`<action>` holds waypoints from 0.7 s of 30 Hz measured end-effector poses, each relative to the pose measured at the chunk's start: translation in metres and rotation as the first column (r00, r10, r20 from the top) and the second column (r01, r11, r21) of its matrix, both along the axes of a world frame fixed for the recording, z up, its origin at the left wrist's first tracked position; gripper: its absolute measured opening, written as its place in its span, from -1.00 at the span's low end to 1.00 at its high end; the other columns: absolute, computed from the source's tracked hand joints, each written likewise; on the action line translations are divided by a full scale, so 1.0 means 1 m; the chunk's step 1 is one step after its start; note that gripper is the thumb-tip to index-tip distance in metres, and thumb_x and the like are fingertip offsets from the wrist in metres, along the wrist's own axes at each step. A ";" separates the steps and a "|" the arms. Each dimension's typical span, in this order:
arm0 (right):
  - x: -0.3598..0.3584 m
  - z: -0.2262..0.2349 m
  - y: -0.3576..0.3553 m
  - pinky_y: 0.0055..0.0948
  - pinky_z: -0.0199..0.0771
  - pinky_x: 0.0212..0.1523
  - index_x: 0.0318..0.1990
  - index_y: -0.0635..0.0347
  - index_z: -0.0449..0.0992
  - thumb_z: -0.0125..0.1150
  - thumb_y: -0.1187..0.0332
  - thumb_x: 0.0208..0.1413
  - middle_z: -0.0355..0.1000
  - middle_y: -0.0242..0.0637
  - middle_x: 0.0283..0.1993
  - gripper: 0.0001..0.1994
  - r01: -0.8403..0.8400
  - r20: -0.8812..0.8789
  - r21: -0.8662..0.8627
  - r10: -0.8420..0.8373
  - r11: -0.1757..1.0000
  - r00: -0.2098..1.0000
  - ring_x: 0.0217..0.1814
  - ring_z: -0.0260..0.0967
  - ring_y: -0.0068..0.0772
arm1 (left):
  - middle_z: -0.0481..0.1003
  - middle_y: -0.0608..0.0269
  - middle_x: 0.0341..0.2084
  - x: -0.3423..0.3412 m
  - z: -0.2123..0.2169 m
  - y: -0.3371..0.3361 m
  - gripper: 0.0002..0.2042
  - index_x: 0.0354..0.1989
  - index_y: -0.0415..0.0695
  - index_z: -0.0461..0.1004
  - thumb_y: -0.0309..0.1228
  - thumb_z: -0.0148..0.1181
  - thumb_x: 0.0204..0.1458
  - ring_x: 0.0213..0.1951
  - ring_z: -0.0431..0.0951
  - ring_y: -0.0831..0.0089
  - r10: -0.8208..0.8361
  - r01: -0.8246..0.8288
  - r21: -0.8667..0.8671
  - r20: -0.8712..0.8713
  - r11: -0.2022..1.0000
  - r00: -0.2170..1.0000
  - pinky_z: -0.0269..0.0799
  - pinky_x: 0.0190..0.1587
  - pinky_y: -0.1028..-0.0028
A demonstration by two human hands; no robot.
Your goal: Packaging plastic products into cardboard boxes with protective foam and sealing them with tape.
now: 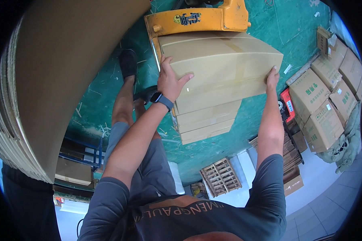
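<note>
A large closed cardboard box, sealed with tape, lies in front of me on top of other cardboard boxes. My left hand, with a dark watch on its wrist, grips the box's left end, thumb on the near face. At the right end my right hand clasps the corner, thumb up; its other fingers are mostly hidden. Behind the box rises the yellow frame of a pallet jack, close against the stack.
Big cardboard sheets loom close at my left. Printed cartons are piled at the right, by a red device. A wooden pallet and a blue metal frame are lower in view. Scraps litter the green floor.
</note>
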State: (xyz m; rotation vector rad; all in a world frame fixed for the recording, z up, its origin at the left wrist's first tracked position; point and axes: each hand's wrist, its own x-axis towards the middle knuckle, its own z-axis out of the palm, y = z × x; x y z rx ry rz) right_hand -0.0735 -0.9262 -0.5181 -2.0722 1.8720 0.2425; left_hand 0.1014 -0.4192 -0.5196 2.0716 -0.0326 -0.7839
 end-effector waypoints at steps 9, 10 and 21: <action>0.023 -0.003 0.172 0.14 -0.38 0.73 0.68 0.32 -0.21 -0.25 -0.44 0.41 -0.36 0.39 0.72 0.05 -0.157 -0.177 -0.082 0.141 0.984 0.974 0.80 -0.49 0.32 | 0.18 -0.40 0.44 0.025 0.014 0.002 0.04 0.45 -0.23 0.05 -0.02 0.63 -0.04 0.46 0.28 -0.25 -0.067 0.084 0.080 -0.198 0.993 0.978 0.34 0.43 0.07; 0.003 0.016 0.192 0.10 -0.44 0.73 0.67 0.37 -0.19 -0.19 -0.43 0.40 -0.36 0.39 0.72 0.07 -0.268 -0.190 -0.027 0.258 0.963 0.947 0.80 -0.50 0.32 | 0.19 -0.39 0.46 0.025 0.030 -0.010 0.07 0.49 -0.23 0.00 -0.02 0.61 -0.02 0.46 0.29 -0.22 -0.064 0.098 0.078 -0.363 0.992 0.930 0.32 0.45 0.08; -0.041 0.192 0.556 -0.11 0.30 0.52 0.44 0.39 0.40 0.33 -0.15 0.27 0.40 0.21 0.45 -0.18 -0.332 0.175 0.885 0.428 0.327 0.887 0.55 0.32 0.14 | 0.45 -0.26 0.35 -0.032 0.192 0.326 -0.31 0.49 -0.17 0.33 -0.05 0.23 0.25 0.36 0.48 -0.14 -0.241 0.316 0.209 -0.320 0.926 0.916 0.37 0.42 0.07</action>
